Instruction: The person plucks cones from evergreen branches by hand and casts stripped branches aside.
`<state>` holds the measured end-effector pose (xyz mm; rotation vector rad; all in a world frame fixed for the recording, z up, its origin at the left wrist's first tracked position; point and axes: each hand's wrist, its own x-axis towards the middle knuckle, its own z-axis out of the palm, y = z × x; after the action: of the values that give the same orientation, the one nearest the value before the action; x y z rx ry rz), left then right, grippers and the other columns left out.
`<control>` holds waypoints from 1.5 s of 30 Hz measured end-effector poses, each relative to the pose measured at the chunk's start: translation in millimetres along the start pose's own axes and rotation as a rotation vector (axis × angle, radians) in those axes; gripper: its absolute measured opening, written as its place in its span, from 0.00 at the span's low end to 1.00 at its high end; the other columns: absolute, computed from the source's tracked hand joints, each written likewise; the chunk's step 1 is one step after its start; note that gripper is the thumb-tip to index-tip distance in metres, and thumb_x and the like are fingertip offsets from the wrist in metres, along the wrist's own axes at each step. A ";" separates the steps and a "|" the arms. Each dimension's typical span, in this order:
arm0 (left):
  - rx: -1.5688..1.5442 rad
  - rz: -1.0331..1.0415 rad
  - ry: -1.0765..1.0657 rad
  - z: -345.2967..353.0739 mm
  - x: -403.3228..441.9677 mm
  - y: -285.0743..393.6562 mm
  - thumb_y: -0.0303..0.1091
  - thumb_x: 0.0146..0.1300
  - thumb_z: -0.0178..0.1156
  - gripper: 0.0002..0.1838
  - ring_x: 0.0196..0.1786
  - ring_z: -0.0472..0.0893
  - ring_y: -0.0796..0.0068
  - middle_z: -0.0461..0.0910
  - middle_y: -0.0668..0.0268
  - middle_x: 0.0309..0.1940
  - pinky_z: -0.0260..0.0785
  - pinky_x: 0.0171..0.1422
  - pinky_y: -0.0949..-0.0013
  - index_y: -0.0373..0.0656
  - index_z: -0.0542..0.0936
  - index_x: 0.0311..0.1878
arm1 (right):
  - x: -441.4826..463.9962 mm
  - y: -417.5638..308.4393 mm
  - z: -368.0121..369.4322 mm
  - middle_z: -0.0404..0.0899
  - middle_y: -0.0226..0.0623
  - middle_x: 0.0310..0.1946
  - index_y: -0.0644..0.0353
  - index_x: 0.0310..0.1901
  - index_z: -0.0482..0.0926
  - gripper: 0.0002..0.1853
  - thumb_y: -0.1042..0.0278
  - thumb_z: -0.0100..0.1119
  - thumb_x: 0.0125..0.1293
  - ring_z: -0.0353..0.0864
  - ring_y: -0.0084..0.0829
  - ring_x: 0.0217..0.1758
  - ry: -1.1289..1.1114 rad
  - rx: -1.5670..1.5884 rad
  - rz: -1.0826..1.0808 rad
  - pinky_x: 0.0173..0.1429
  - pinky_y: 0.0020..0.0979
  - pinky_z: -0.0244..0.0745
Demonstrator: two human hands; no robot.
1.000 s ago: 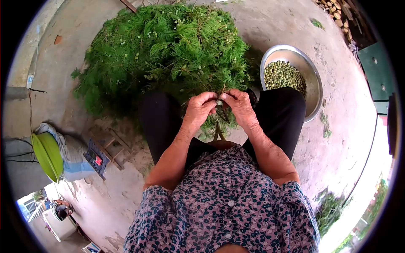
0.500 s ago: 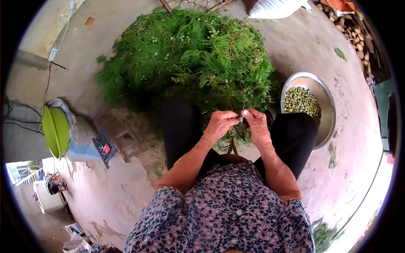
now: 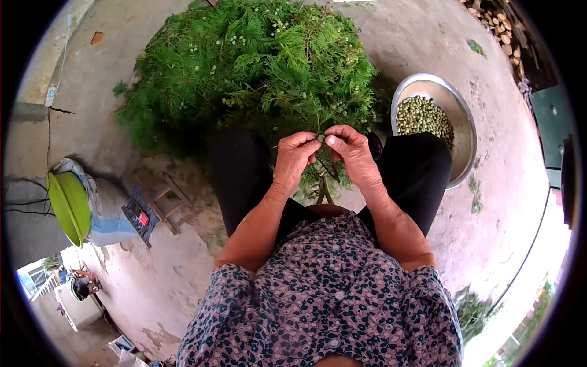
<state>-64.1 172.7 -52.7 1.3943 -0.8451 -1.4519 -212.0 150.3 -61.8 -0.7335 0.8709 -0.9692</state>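
Observation:
In front of my lap, my left hand [image 3: 295, 160] and my right hand [image 3: 353, 154] meet fingertip to fingertip, both closed in a pinch. Between the thumbs shows a small green cone [image 3: 321, 139]; a thin twig runs by it, and the fingers partly cover both. Just beyond my hands lies a large heap of leafy evergreen branches [image 3: 257, 73] dotted with pale green cones. Below my hands, a forked branch stem [image 3: 324, 191] with some foliage rises between my knees.
To the right of my knee stands a metal basin [image 3: 468, 144] part-filled with green cones [image 3: 425, 116]. At left are a small wooden stool [image 3: 162, 202], a lime-green basin [image 3: 68, 208] and a pale sack [image 3: 107, 211]. Firewood [image 3: 498, 27] is stacked at the far right.
My view has shifted, so the heap and basin sit higher and further left. Both hands still pinch close together, with the fingers slightly rearranged around the small cone.

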 end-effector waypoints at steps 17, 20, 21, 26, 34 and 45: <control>-0.263 -0.041 -0.016 0.5 5.1 -10.2 0.24 0.55 0.55 0.05 0.21 0.70 0.83 0.75 0.70 0.22 0.62 0.26 0.79 0.36 0.78 0.36 | 3.6 4.7 -7.4 0.75 0.32 0.29 0.63 0.39 0.74 0.07 0.69 0.53 0.62 0.74 0.24 0.28 0.012 0.387 0.131 0.30 0.24 0.67; -0.267 0.007 -0.044 0.1 5.4 -8.9 0.23 0.57 0.54 0.06 0.21 0.69 0.83 0.76 0.69 0.25 0.62 0.26 0.79 0.37 0.76 0.38 | 4.8 5.1 -12.0 0.76 0.34 0.33 0.65 0.43 0.73 0.08 0.75 0.49 0.63 0.74 0.23 0.32 -0.054 0.358 0.122 0.32 0.23 0.68; -0.268 0.007 -0.045 0.6 5.1 -8.6 0.23 0.57 0.54 0.06 0.21 0.69 0.83 0.76 0.69 0.25 0.62 0.26 0.79 0.37 0.76 0.38 | 4.7 6.8 -12.6 0.76 0.34 0.33 0.65 0.43 0.73 0.08 0.75 0.49 0.63 0.74 0.23 0.32 -0.053 0.357 0.121 0.32 0.23 0.68; -0.192 0.050 0.085 -0.8 3.2 -5.7 0.23 0.58 0.54 0.05 0.22 0.70 0.84 0.76 0.68 0.26 0.63 0.26 0.81 0.41 0.76 0.37 | 0.2 -4.4 -6.8 0.77 0.36 0.38 0.65 0.47 0.73 0.11 0.79 0.48 0.62 0.74 0.21 0.31 -0.009 0.296 -0.002 0.33 0.21 0.69; -0.262 -0.013 -0.020 7.3 0.4 -4.2 0.28 0.59 0.54 0.06 0.27 0.76 0.80 0.78 0.67 0.29 0.68 0.31 0.79 0.37 0.79 0.36 | -2.1 -6.0 3.2 0.78 0.29 0.32 0.62 0.44 0.78 0.11 0.79 0.53 0.59 0.70 0.15 0.25 0.041 -0.002 -0.092 0.25 0.17 0.64; -0.168 0.029 -0.039 5.0 -0.4 -6.1 0.28 0.60 0.53 0.06 0.27 0.77 0.78 0.78 0.65 0.27 0.70 0.32 0.77 0.35 0.77 0.32 | 3.9 -2.7 -1.8 0.79 0.34 0.36 0.64 0.44 0.76 0.10 0.78 0.50 0.61 0.73 0.18 0.26 0.195 0.052 -0.181 0.28 0.19 0.68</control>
<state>-70.0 174.5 -57.6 1.2271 -0.7463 -1.4968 -213.4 145.5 -61.4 -0.6898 0.9563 -1.2361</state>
